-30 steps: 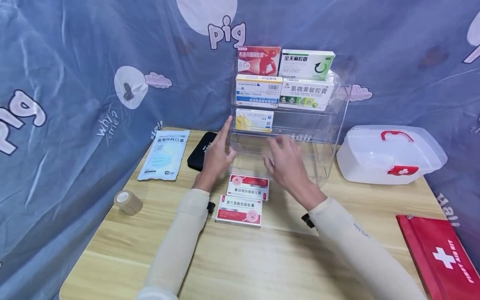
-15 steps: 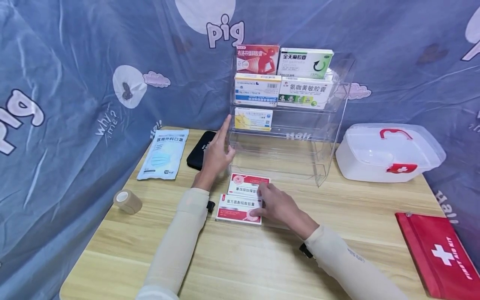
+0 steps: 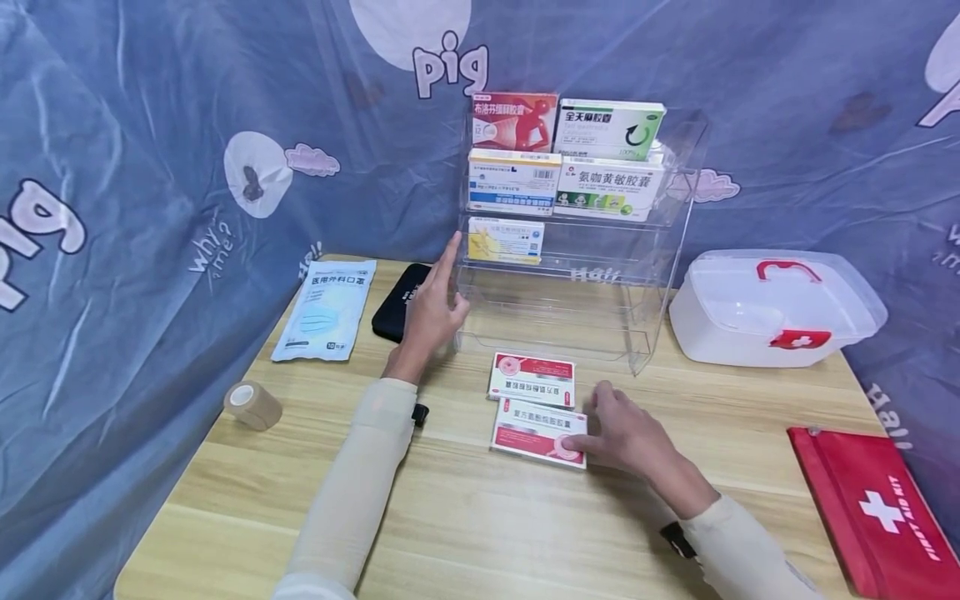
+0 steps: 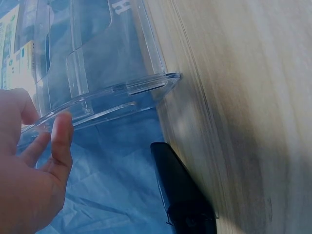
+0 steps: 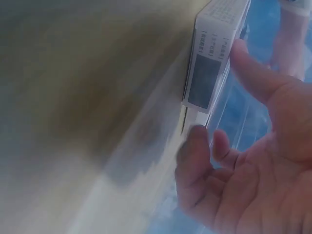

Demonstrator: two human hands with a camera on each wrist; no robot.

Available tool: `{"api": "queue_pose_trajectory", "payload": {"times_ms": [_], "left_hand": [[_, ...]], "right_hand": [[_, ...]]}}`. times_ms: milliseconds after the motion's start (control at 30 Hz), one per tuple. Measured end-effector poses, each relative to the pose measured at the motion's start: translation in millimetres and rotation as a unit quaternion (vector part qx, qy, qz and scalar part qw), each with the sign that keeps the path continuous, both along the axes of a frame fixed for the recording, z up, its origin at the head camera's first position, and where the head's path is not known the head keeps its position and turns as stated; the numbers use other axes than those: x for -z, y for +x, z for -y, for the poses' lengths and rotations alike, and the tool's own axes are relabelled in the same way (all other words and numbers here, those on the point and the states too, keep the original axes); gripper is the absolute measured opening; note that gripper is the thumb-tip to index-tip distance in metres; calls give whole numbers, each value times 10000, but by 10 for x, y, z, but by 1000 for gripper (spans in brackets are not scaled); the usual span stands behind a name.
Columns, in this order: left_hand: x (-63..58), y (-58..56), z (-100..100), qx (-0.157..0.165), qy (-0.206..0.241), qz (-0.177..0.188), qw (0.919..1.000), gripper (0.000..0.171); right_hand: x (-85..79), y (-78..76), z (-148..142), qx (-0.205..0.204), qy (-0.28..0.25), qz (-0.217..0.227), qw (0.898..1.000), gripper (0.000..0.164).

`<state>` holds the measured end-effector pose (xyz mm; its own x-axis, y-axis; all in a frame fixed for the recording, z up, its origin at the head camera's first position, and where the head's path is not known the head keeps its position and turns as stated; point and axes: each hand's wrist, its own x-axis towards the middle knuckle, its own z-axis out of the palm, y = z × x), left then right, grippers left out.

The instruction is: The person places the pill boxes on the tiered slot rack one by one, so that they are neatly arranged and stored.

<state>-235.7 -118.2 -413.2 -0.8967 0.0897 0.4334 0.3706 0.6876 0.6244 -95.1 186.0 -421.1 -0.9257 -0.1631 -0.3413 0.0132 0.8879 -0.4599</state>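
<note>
Two red-and-white medicine boxes lie on the table in the head view: a nearer box (image 3: 534, 427) and a farther box (image 3: 531, 377), their edges meeting. My right hand (image 3: 628, 429) is at their right ends, thumb resting on the nearer box and fingers loosely bent beside it. In the right wrist view, the thumb (image 5: 248, 66) touches that box's face near its printed end. My left hand (image 3: 435, 312) touches the left side of the clear display rack (image 3: 555, 312), index finger straight. Several medicine boxes, including a yellow-and-white box (image 3: 506, 240), stand on the rack's upper tiers.
A pack of masks (image 3: 324, 311), a black case (image 3: 397, 304) and a tan tape roll (image 3: 253, 406) lie left. A white lidded box (image 3: 738, 329) and a red first aid pouch (image 3: 873, 508) are at right. A blue curtain (image 3: 135, 125) hangs behind.
My right hand has come down from in front of the rack to the two red-and-white boxes, which have slid right along the table. The left hand has stayed at the rack's side.
</note>
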Motion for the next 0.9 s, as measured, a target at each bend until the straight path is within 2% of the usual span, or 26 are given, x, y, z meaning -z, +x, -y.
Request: {"api": "queue_pose_trajectory", "payload": {"times_ms": [100, 200, 367, 500, 733, 900], "left_hand": [[4, -4, -5, 31, 20, -11, 10000, 103], [5, -5, -5, 65, 57, -15, 10000, 103], [8, -11, 2, 44, 28, 25, 10000, 103], [6, -14, 9, 1, 15, 0, 10000, 104], [19, -19, -21, 81, 27, 1, 10000, 103], [16, -5, 5, -1, -27, -91, 10000, 102]], "right_hand": [[2, 90, -221, 13, -149, 116, 9998, 73], [15, 162, -416, -203, -373, 46, 9991, 65], [74, 261, -620, -781, -677, -445, 9937, 59], [96, 308, -640, -989, -816, -691, 9893, 61], [-9, 284, -541, -765, -1489, -918, 9816, 40], [-185, 115, -538, -530, -1613, -1619, 9721, 44]]}}
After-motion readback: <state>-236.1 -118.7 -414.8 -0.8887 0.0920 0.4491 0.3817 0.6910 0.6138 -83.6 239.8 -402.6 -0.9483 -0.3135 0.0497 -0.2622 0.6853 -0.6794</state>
